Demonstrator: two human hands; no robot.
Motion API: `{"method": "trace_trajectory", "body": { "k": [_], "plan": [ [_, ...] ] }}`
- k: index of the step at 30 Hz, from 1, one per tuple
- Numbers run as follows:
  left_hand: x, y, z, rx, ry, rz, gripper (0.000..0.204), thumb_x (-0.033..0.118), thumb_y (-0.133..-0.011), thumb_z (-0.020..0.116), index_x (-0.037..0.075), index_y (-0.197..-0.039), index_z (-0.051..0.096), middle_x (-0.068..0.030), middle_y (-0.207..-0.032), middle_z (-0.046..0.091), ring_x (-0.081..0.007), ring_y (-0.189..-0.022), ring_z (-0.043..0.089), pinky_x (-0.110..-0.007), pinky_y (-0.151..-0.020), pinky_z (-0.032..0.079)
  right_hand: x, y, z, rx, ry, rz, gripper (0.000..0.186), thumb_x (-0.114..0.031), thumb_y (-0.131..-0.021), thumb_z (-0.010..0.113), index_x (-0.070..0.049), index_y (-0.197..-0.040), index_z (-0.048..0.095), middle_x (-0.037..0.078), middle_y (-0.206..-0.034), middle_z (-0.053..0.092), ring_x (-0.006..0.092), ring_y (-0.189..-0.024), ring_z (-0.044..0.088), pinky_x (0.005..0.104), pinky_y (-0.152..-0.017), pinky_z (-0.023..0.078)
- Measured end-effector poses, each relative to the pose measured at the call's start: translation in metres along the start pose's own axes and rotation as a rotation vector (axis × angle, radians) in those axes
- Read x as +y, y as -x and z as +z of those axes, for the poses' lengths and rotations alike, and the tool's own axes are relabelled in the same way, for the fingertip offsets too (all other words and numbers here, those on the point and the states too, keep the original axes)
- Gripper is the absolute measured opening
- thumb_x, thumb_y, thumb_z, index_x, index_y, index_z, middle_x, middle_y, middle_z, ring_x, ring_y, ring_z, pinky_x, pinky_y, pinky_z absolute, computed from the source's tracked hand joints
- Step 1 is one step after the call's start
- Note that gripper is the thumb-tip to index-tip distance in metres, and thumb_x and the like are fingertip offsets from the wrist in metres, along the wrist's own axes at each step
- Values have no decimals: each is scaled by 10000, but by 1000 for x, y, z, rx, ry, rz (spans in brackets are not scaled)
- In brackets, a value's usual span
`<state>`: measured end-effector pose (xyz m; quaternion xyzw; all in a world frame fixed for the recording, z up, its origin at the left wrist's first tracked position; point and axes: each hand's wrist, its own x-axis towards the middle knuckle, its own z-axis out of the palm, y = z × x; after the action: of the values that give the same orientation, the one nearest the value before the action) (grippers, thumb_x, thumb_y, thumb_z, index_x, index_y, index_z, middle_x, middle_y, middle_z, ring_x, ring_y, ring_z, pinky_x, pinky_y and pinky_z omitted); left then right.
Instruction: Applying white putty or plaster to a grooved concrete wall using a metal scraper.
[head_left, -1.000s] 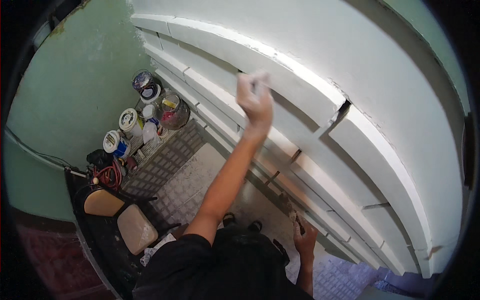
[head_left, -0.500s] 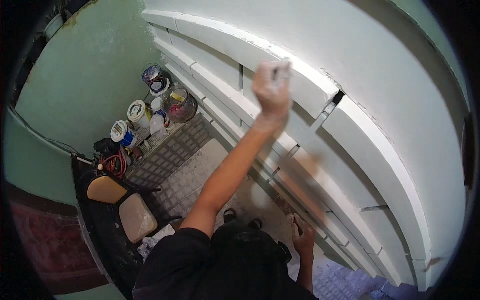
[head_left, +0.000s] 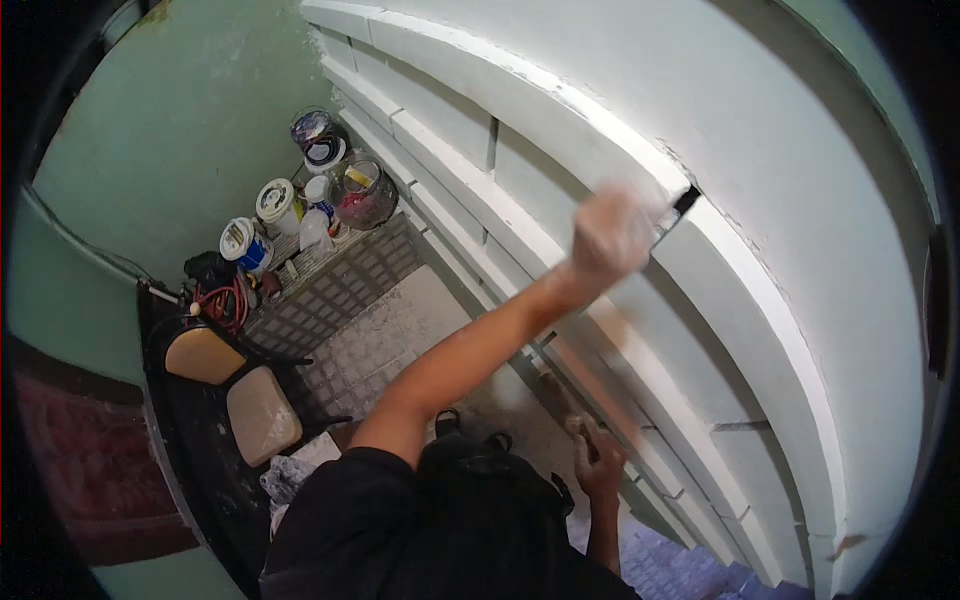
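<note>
My left hand [head_left: 608, 235] is stretched out in a closed, whitened grip against the white raised band [head_left: 540, 100] of the wall. Motion blurs it, and what its fingers hold cannot be made out. It is close to a dark gap [head_left: 686, 201] between two lengths of the band. Lower down, my right hand [head_left: 600, 460] is closed round a narrow brownish tool [head_left: 560, 396], whose far end points up toward the wall's lower ledges; its exact kind is unclear.
More white ledges [head_left: 460, 187] run below the top band. Several paint buckets [head_left: 278, 203] and a glass bowl [head_left: 363, 192] stand on a grated stand [head_left: 330, 275] at left. A chair [head_left: 262, 415] is near my left side. Tiled floor [head_left: 385, 325] lies below.
My left hand has moved right and a little down along the white band, toward the gap. The right hand has shifted slightly, and more of its tool shows.
</note>
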<state>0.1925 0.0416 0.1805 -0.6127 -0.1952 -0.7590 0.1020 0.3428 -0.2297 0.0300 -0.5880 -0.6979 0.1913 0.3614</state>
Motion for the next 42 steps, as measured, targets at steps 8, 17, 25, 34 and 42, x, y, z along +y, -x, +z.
{"method": "trace_trajectory", "body": {
  "k": [8, 17, 25, 34, 42],
  "plan": [
    [-73, -36, -43, 312, -305, -433, 136, 72, -930, 652, 18, -859, 550, -91, -724, 567, -175, -632, 547, -349, -567, 459, -46, -76, -157, 744, 657, -457, 223, -74, -919, 602, 96, -1051, 662, 231, -971, 682, 352, -848, 657, 423, -791, 520],
    [0, 34, -6, -10, 140, 134, 85, 22, -857, 688, 62, -849, 613, -62, -764, 640, -219, -650, 617, -360, -571, 518, -98, -174, -176, 680, 536, -648, 295, -117, -985, 557, 116, -1146, 642, 167, -874, 645, 231, -698, 581, 346, -629, 472],
    [-26, 8, -5, 124, -220, -10, 93, -11, -843, 656, 57, -802, 607, -57, -752, 611, -229, -617, 583, -354, -595, 496, -94, -175, -169, 754, 270, -478, 319, -121, -1004, 531, 126, -1183, 623, 102, -822, 616, 96, -585, 455, 242, -502, 331],
    [16, 70, -43, -50, 10, -460, 144, 78, -886, 708, 22, -910, 577, -111, -803, 625, -219, -700, 631, -336, -607, 518, -85, -172, -185, 718, 224, -431, 333, -155, -1004, 528, 122, -1154, 636, 116, -829, 650, 123, -607, 478, 274, -526, 367],
    [-78, -19, -47, 438, -107, -688, 158, 128, -931, 665, 19, -929, 551, -182, -861, 652, -302, -783, 646, -391, -664, 496, -100, -171, -180, 638, 26, -221, 344, -204, -1010, 559, 83, -1179, 646, 58, -826, 629, 72, -607, 438, 224, -525, 340]
  ]
}}
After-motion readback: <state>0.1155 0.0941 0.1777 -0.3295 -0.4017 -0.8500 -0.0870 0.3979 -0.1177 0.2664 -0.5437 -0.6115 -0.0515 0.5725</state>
